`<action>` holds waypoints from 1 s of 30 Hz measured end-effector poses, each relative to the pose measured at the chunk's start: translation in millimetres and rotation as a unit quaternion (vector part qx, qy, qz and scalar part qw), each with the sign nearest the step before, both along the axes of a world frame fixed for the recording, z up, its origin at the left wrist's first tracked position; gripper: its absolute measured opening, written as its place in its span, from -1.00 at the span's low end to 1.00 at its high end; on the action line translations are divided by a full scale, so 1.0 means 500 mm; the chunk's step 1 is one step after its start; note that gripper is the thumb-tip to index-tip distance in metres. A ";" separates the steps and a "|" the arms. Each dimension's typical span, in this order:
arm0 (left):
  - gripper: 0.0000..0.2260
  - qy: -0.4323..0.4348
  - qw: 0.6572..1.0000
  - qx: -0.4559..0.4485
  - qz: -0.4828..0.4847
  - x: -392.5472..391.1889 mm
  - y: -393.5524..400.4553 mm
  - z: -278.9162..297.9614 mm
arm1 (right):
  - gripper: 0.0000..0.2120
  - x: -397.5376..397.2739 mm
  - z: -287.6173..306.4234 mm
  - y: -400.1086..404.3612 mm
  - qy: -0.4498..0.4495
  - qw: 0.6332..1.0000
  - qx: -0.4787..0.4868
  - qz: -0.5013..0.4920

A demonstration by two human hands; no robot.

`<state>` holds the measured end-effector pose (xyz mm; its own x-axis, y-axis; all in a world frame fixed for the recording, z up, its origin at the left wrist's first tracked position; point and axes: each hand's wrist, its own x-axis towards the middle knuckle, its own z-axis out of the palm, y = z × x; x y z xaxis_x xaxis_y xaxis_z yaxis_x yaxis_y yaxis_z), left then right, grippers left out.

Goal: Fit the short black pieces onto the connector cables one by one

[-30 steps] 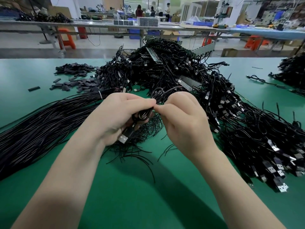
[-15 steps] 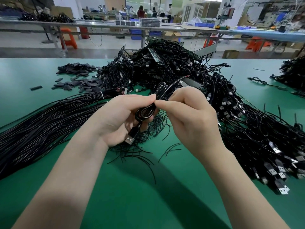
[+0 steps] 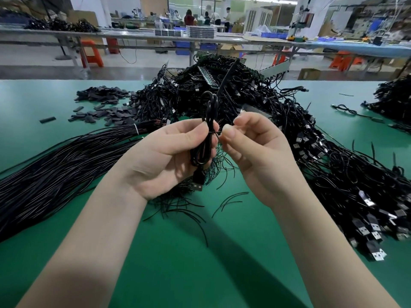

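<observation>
Coiled cable (image 3: 205,138) gripped in left hand (image 3: 169,156), held above bench (image 3: 200,263) centre. Thin end pinched by right hand (image 3: 251,150). Short black pieces (image 3: 104,107) left unfitted near far-left edge. Risk: coil loosened if grip slackened.

Coiled black connector cable (image 3: 208,138) held upright; short black pieces (image 3: 104,107) heaped far left.

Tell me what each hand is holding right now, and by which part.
The left hand grips a coiled cable around the middle of its loops, USB plug hanging below. The right hand pinches the thin tie at the coil's waist.
</observation>
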<state>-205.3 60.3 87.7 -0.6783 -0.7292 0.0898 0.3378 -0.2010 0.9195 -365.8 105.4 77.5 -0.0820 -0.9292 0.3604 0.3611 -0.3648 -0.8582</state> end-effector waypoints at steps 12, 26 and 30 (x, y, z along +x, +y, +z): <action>-0.77 -0.106 0.978 -0.123 0.129 -0.002 0.004 0.002 | -0.78 0.000 -0.004 0.002 0.093 0.982 0.162 -0.009; -0.92 -0.133 0.924 -0.247 0.261 -0.018 -0.001 -0.017 | -0.93 0.010 -0.023 -0.008 0.155 0.975 0.028 -0.159; -0.97 -0.150 0.952 -0.100 0.249 -0.035 0.008 -0.014 | -0.93 0.012 -0.056 -0.023 0.386 0.809 -0.221 -0.384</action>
